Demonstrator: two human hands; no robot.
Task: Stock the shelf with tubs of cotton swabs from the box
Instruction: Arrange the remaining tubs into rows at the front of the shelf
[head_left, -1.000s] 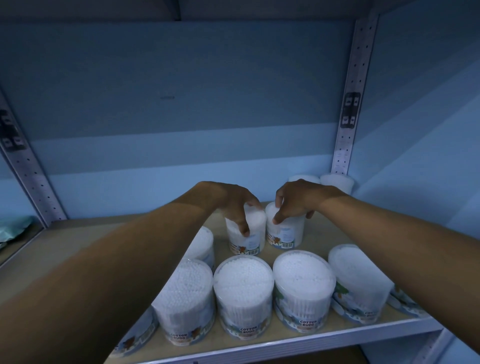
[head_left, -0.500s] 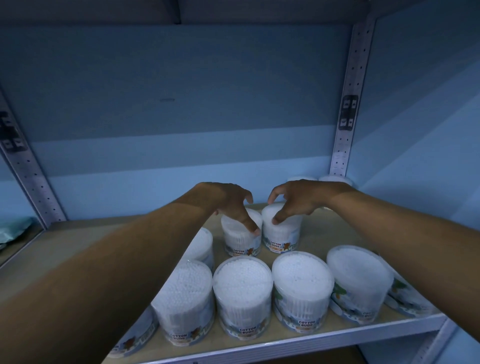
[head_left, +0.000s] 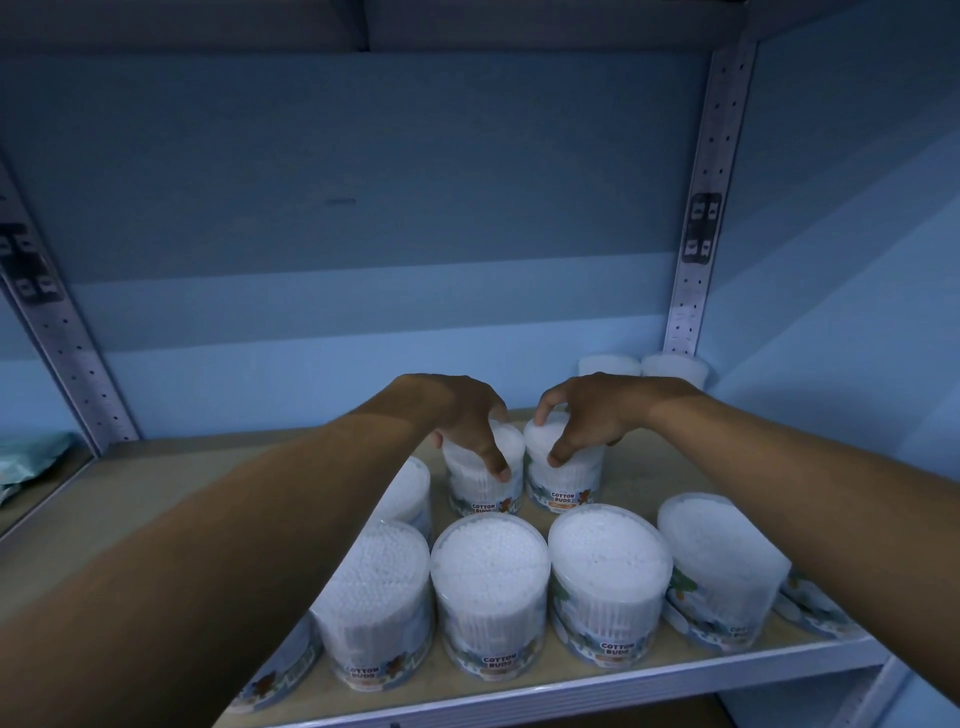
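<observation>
Head camera, facing into a shelf bay at close range

The single wide-angle view looks forward and slightly down from just in front of the shelf (head_left: 156, 483), so both forearms enter from the lower corners; the blue back wall (head_left: 363, 182) fills the upper frame, perforated uprights (head_left: 701, 208) bend at the sides, and the nearest tubs (head_left: 491, 587) sit low centre.
</observation>
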